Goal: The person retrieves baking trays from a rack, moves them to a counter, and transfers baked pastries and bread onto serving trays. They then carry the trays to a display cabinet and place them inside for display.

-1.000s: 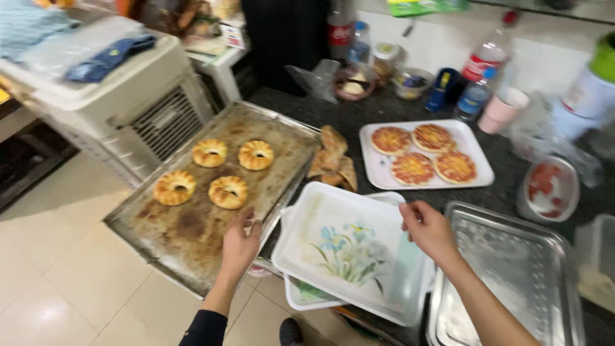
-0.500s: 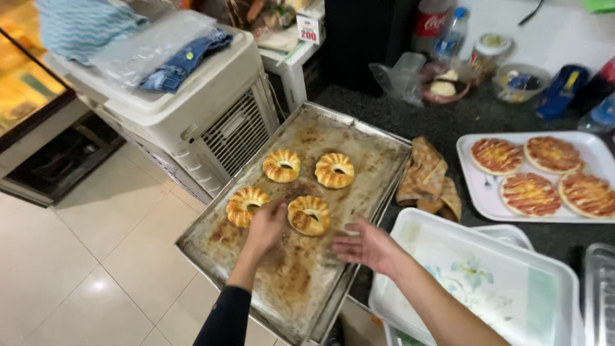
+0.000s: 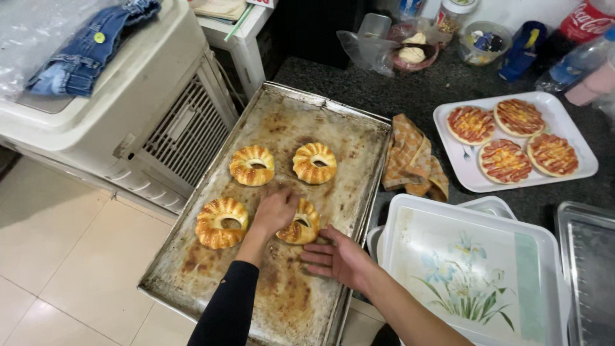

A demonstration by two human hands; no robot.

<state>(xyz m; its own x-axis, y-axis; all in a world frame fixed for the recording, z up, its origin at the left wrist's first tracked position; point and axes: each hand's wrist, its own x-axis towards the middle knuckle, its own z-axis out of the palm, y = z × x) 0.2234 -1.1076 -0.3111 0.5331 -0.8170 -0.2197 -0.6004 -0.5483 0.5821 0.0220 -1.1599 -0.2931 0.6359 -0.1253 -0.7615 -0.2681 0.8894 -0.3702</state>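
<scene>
The big baking tray (image 3: 333,128), worn and stained brown, lies slantwise over the edge of the dark counter (image 3: 410,90), its long axis running from beside the person up and away to the right. Both hands work over its near half.

Four ring-shaped pastries sit on the tray in two pairs. The far pair (image 3: 252,164) (image 3: 314,162) lies just beyond the left hand, untouched. Of the near pair, the left ring (image 3: 221,222) lies just to the left of the left hand, close but apart from it. The right ring (image 3: 300,224) lies directly under and to the right of the left hand.

The left hand (image 3: 275,210), in a black sleeve, rests curled on top of that right ring, fingers bent down over its far-left part; whether they grip it or only press cannot be told, since the hand hides the contact. The right hand (image 3: 336,256) lies open and flat on the tray, fingers pointing left, just on the near side of the same ring and perhaps touching its edge. So the left hand is on the ring and the right is the nearer of the two to its free, near side.

To the right of the right hand stands a white flowered tray (image 3: 532,256), cut off by the frame below. The person's forearms leave the frame at the bottom.
</scene>
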